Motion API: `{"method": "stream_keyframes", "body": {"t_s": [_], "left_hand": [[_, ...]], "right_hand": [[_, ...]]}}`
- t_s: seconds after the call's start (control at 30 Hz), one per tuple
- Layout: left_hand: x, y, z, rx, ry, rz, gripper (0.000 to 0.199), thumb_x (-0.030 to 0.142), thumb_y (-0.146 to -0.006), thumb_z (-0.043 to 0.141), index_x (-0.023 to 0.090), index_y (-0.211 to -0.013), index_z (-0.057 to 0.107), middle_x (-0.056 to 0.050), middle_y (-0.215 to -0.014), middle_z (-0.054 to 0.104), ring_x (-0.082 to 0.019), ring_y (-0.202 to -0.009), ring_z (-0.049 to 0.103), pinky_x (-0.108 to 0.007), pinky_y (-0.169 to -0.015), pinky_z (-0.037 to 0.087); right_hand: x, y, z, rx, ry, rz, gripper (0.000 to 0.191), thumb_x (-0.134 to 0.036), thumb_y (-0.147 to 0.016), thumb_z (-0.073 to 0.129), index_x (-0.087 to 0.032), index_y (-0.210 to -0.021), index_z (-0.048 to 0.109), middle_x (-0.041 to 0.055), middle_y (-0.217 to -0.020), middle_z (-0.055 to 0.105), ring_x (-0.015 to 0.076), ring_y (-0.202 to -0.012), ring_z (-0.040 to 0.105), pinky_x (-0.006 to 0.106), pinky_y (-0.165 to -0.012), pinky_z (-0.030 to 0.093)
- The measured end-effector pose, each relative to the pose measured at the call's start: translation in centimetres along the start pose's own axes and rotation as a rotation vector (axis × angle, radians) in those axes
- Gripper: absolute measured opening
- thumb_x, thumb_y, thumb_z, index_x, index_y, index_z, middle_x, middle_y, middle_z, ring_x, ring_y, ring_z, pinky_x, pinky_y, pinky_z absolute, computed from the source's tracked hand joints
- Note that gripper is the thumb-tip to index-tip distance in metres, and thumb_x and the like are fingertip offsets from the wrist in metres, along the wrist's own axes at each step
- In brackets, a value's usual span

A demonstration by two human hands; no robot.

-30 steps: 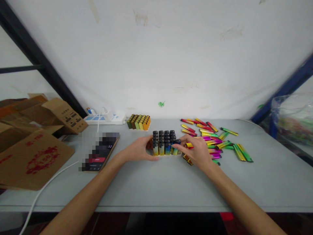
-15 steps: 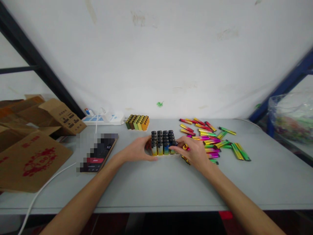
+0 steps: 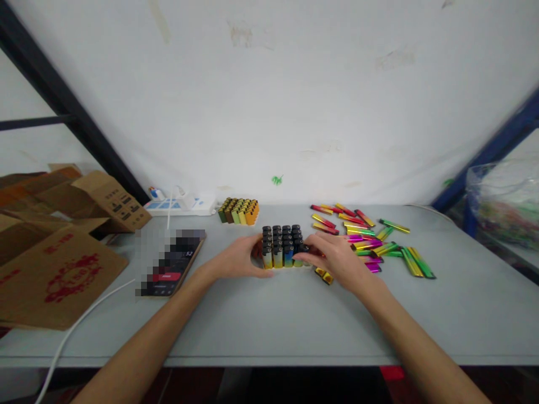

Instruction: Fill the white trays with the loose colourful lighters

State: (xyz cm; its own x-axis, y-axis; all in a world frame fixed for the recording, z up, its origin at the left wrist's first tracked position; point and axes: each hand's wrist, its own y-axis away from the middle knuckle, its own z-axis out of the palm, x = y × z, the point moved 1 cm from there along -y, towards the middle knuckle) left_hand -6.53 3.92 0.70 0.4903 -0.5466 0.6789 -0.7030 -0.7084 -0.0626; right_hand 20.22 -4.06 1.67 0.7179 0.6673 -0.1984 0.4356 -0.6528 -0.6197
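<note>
Black-topped lighters stand upright in tight rows in the middle of the table, their bodies yellow, silver and blue. A pale tray edge shows under them. My left hand curves round the block's left side, thumb at the front corner and fingers behind, partly hidden. At the front right corner my right hand pinches one dark-topped lighter between thumb and fingers, against the neighbouring ones. Much of that lighter is hidden by the fingers. Shiny coloured lighters lie loose beyond my right hand.
A second block of green, brown and yellow lighters stands near the wall. To the left are a phone, a white power strip, a cable and cardboard boxes. A clear plastic bag is at far right.
My right hand has shifted slightly, and the pinched lighter sits lower and closer in at the block's right corner. My left hand keeps its place on the block. The whole view has shifted a little.
</note>
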Motion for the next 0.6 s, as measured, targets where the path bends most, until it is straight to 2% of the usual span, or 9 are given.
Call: {"method": "stream_keyframes", "body": {"t_s": [0.13, 0.33, 0.5, 0.6], "left_hand": [[0.0, 0.0, 0.0, -0.018, -0.024, -0.016, 0.069, 0.052, -0.068, 0.091, 0.017, -0.122, 0.067, -0.006, -0.106, 0.077, -0.029, -0.097, 0.070, -0.038, -0.080, 0.058], [0.0, 0.0, 0.0, -0.013, -0.013, -0.007, 0.066, 0.051, -0.067, 0.091, 0.018, -0.119, 0.068, -0.006, -0.104, 0.076, -0.028, -0.097, 0.070, -0.037, -0.082, 0.058], [0.0, 0.0, -0.1, -0.022, -0.051, -0.019, 0.068, 0.054, -0.068, 0.091, 0.017, -0.120, 0.067, -0.007, -0.107, 0.076, -0.030, -0.100, 0.069, -0.038, -0.083, 0.058], [0.1, 0.0, 0.0, -0.019, -0.049, -0.012, 0.067, 0.055, -0.068, 0.091, 0.018, -0.119, 0.067, -0.007, -0.107, 0.076, -0.029, -0.098, 0.070, -0.037, -0.080, 0.058]], "right_hand": [[0.0, -0.4, -0.4, -0.031, 0.028, 0.035, 0.033, -0.046, -0.104, 0.067, -0.020, -0.086, 0.060, 0.0020, -0.077, 0.063, 0.0164, -0.066, 0.059, 0.027, -0.060, 0.040], [0.0, -0.8, -0.9, -0.154, -0.011, 0.014, 0.029, -0.043, -0.103, 0.071, -0.020, -0.086, 0.064, 0.0013, -0.077, 0.066, 0.0157, -0.065, 0.061, 0.026, -0.060, 0.040], [0.2, -0.6, 0.0, -0.094, 0.050, 0.107, 0.045, -0.056, -0.096, 0.075, -0.021, -0.073, 0.059, 0.0000, -0.065, 0.063, 0.0148, -0.056, 0.056, 0.028, -0.053, 0.033], [-0.7, -0.5, -1.2, -0.046, -0.092, 0.148, 0.047, -0.062, -0.098, 0.070, -0.021, -0.076, 0.062, -0.0006, -0.065, 0.064, 0.0142, -0.055, 0.056, 0.028, -0.053, 0.037]]}}
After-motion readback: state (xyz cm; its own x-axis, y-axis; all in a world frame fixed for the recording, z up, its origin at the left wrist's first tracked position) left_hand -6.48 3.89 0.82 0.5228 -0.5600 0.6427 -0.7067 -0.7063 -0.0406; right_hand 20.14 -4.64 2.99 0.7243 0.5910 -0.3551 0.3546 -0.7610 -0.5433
